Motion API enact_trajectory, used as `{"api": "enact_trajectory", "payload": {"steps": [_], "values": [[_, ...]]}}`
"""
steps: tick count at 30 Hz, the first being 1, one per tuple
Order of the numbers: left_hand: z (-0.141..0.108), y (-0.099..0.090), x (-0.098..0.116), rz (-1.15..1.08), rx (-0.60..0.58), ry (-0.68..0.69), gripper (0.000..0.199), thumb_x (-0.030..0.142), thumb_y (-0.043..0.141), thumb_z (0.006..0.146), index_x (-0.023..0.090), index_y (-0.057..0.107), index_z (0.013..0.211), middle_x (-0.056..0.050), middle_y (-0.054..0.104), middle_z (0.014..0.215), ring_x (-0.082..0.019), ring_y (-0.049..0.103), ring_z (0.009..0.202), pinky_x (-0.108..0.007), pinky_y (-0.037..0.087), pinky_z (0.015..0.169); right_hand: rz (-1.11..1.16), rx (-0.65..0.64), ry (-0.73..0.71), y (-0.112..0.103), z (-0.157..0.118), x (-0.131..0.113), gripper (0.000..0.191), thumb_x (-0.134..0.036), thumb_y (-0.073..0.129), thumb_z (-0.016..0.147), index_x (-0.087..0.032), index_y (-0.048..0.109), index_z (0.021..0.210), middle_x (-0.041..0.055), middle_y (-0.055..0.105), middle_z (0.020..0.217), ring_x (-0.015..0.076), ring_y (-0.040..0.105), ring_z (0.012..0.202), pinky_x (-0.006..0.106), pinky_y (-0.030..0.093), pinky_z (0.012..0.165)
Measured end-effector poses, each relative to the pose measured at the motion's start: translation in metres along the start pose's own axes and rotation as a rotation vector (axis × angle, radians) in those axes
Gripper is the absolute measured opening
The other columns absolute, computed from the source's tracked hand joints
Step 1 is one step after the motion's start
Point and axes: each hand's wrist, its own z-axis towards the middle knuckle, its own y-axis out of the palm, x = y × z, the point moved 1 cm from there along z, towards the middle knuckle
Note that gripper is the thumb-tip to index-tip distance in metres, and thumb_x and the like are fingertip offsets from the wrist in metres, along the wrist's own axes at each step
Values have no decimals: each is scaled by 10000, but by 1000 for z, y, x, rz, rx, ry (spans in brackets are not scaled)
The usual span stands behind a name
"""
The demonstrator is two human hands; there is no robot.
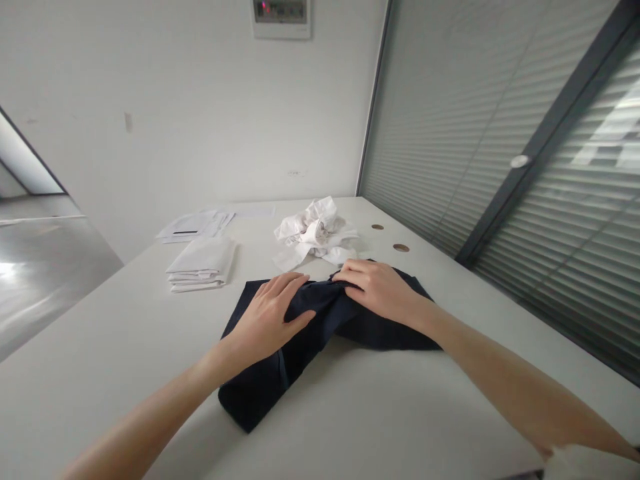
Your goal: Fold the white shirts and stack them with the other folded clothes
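Observation:
A dark navy cloth garment (pixel 306 337) lies on the white table in front of me, its two leg-like parts spread apart in a wide V. Its exact kind is hard to make out, and the fabric is bunched at the top middle. My left hand (pixel 270 310) rests on the left part, fingers stretched out and thumb apart. At the bunched middle, my right hand (pixel 375 287) has its fingers curled over the fabric, pinching a fold. Part of the cloth beneath both hands is hidden.
Beyond the garment sits a crumpled heap of white cloth (pixel 320 230). A folded white stack of cloth (pixel 203 263) lies at the left, with paper sheets (pixel 195 225) behind it. Two round cable holes are near the table's (pixel 390 413) right edge, beside a glass partition with blinds (pixel 450 133).

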Motion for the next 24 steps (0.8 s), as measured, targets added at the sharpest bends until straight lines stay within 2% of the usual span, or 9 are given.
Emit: {"api": "enact_trajectory", "payload": {"steps": [2, 6, 9, 11, 13, 15, 18, 21, 24], "values": [[14, 12, 3, -9, -77, 19, 508, 356, 631, 885, 214, 530, 1363, -109, 611, 1328, -288, 573, 1229, -440, 444, 1051, 28, 83, -30, -1, -10, -11, 269, -132, 480, 947, -197, 694, 1097, 71, 680, 998, 198, 643, 903, 326, 503, 824], [35, 29, 3, -115, -271, -6, 209, 233, 551, 906, 215, 720, 1027, -62, 747, 987, -249, 704, 933, -345, 529, 847, 82, 162, -4, 1, -36, -17, 209, -257, 524, 962, -215, 642, 1129, 93, 630, 1038, 226, 607, 975, 365, 509, 864], [44, 33, 2, -255, -251, 18, 240, 185, 534, 891, 218, 727, 1030, -49, 752, 1027, -223, 697, 972, -307, 517, 871, 108, 191, -21, 12, -61, -13, 400, -519, 675, 851, -213, 609, 1101, 116, 578, 1069, 267, 569, 1006, 433, 504, 883], [48, 34, 3, -330, -252, 50, 285, 174, 529, 886, 225, 720, 1091, -40, 748, 1090, -217, 692, 1017, -306, 508, 915, 69, 212, -27, 20, -77, -10, 551, -605, 735, 757, -208, 603, 1116, 137, 549, 1119, 300, 539, 1066, 489, 484, 920], [53, 35, 5, -352, -270, 62, 308, 178, 532, 883, 231, 720, 1121, -35, 747, 1116, -224, 692, 1035, -311, 510, 926, -9, 239, -14, 26, -88, -8, 461, -504, 750, 786, -212, 617, 1117, 141, 541, 1147, 309, 520, 1112, 511, 465, 952], [57, 35, 6, -334, -278, 46, 316, 193, 532, 885, 239, 726, 1130, -31, 749, 1117, -236, 695, 1037, -318, 518, 919, -74, 299, 23, 26, -96, -6, 201, -290, 677, 861, -218, 642, 1045, 129, 565, 1122, 290, 535, 1104, 494, 469, 948], [65, 33, -1, -294, -224, -1, 344, 200, 505, 888, 249, 730, 1144, -26, 745, 1132, -252, 690, 1056, -340, 520, 931, -45, 389, 70, 18, -107, -1, 136, -119, 546, 889, -217, 633, 927, 107, 629, 1040, 256, 590, 1038, 446, 492, 904], [76, 26, -20, -275, -71, -65, 359, 204, 487, 877, 230, 735, 1136, -45, 739, 1146, -268, 675, 1086, -379, 500, 979, 44, 387, 170, 7, -123, 3, 142, -135, 506, 914, -215, 620, 943, 86, 686, 953, 233, 646, 933, 389, 514, 830], [88, 18, -42, -295, 81, -120, 346, 249, 482, 874, 206, 736, 1105, -66, 738, 1142, -274, 661, 1098, -399, 485, 1000, 136, 284, 386, 1, -139, -4, 121, -222, 511, 949, -214, 631, 936, 55, 702, 828, 193, 657, 727, 310, 500, 679]]}}
